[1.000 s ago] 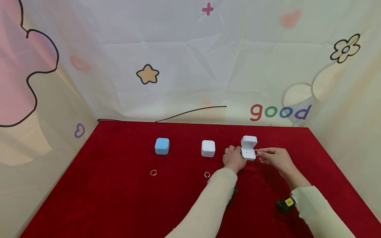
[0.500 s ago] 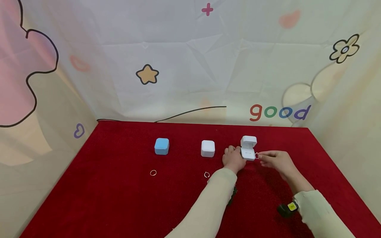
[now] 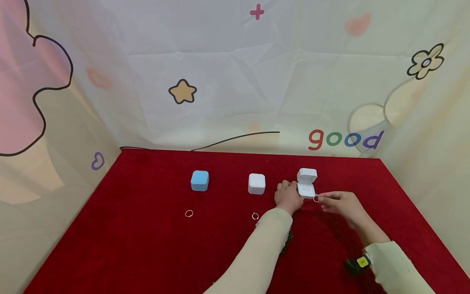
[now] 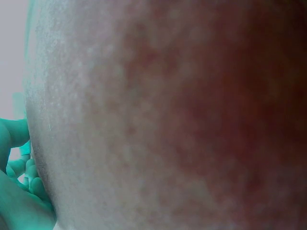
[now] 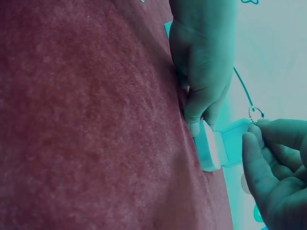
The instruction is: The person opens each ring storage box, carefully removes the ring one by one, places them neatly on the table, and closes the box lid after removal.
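In the head view a small white ring box (image 3: 306, 190) stands with its lid up at the back right of the red table. My left hand (image 3: 289, 197) holds the box at its left side, thumb at the front edge in the right wrist view. Between thumb and index finger, my right hand (image 3: 342, 205) pinches a thin ring (image 5: 249, 114), raised by the box's front right corner. The open box (image 5: 207, 151) also shows in the right wrist view, below the left hand (image 5: 206, 62). The left wrist view is mostly blurred cloth, with fingers at its left edge.
To the left stand a closed white ring box (image 3: 256, 184) and a closed light blue one (image 3: 200, 181). A silver-looking ring (image 3: 253, 218) lies in front of the white box, near my left sleeve (image 3: 257, 249). A gold-looking ring (image 3: 186, 214) lies before the blue box.
My right hand has moved a little toward me with the ring, from the box's right side to its front right corner. The left hand and the box stay put.
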The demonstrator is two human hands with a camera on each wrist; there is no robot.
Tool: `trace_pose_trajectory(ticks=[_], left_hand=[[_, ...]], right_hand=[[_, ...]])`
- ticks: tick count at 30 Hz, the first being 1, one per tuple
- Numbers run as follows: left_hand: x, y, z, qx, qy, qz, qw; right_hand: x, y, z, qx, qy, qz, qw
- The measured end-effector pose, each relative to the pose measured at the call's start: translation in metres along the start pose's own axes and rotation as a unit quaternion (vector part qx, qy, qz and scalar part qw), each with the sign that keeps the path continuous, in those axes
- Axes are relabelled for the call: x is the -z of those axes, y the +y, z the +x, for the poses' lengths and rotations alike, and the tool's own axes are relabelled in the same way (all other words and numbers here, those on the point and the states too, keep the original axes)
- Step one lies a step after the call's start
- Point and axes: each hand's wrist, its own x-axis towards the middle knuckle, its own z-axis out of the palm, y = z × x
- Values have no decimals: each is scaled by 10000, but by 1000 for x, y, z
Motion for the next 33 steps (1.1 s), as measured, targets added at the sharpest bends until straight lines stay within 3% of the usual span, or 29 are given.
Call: trace_pose_trajectory(ticks=[20,33], left_hand=[[-4,0,2,7,-9,-68,10000],[-5,-2,3,2,183,88,9998]], right_hand=[[-3,14,-8,-100,-314,-31,9995],[-5,23,-9,-102,-442,-34,9990]])
